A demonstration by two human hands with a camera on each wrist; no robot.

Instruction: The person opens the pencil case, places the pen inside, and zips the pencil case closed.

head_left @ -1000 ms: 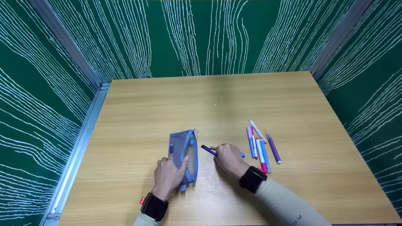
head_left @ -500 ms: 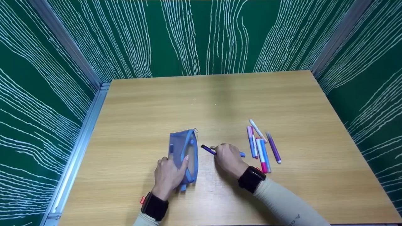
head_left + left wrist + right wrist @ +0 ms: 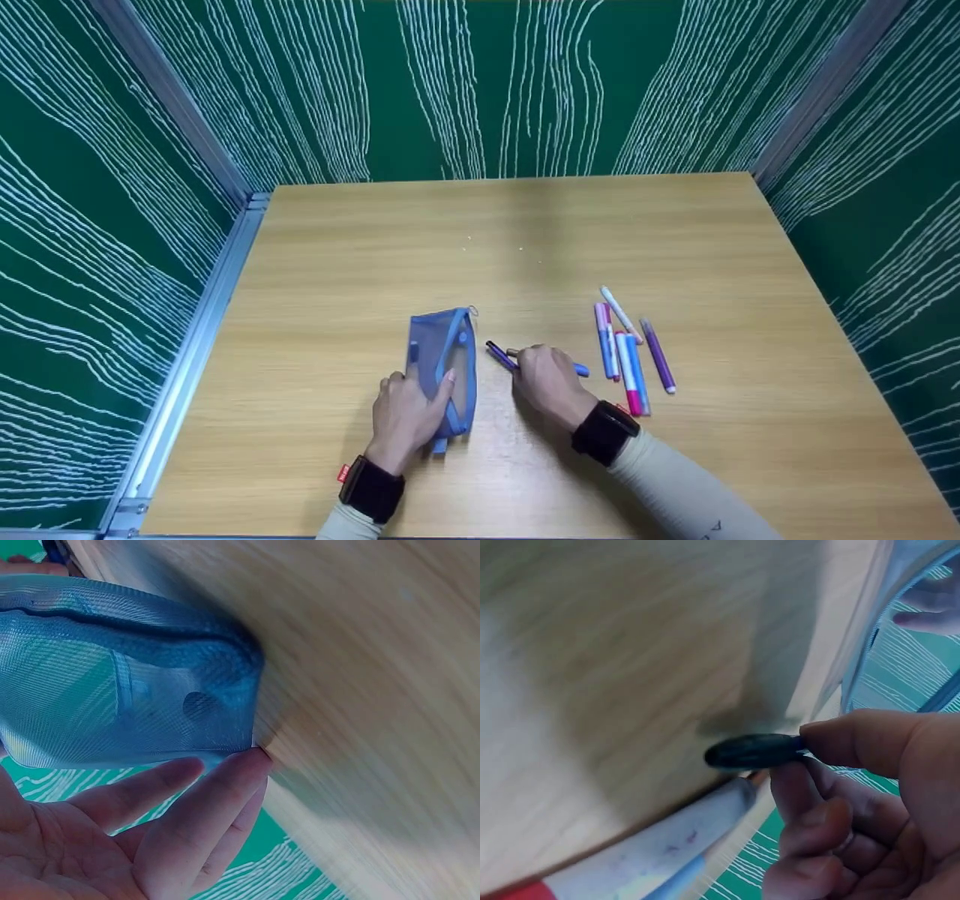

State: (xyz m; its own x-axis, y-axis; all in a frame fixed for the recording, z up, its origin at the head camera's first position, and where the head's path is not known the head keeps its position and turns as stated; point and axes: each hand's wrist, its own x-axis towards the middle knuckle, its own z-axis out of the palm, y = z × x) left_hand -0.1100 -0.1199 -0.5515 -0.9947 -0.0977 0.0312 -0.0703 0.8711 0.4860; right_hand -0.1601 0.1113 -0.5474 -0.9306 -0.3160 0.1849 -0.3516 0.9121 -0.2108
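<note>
A blue mesh pencil pouch (image 3: 427,341), its zipped side unzipped, lies left of centre in the head view. My left hand (image 3: 409,416) holds its near part, with the thumb over the opening edge and the fingers along the left side. In the left wrist view, fingertips touch the pouch (image 3: 165,690) at its lower edge. Right of the pouch, my right hand (image 3: 551,382) pinches a dark purple-blue pen (image 3: 501,355) between thumb and fingers; its dark end (image 3: 750,752) sticks out in the right wrist view. A blue pen end (image 3: 581,370) shows beyond the knuckles; the hand hides its middle.
Right of my right hand lie several markers: a pink-and-white one (image 3: 628,375), a light blue one (image 3: 640,375), a lilac-and-blue one (image 3: 604,341), a white one (image 3: 619,311) and a purple one (image 3: 658,356). Green walls stand around the wooden table (image 3: 360,255).
The dark pen in my right hand has tilted slightly, its free end pointing further away from me. Both hands and the pouch stay almost in place; the whole view has shifted a little.
</note>
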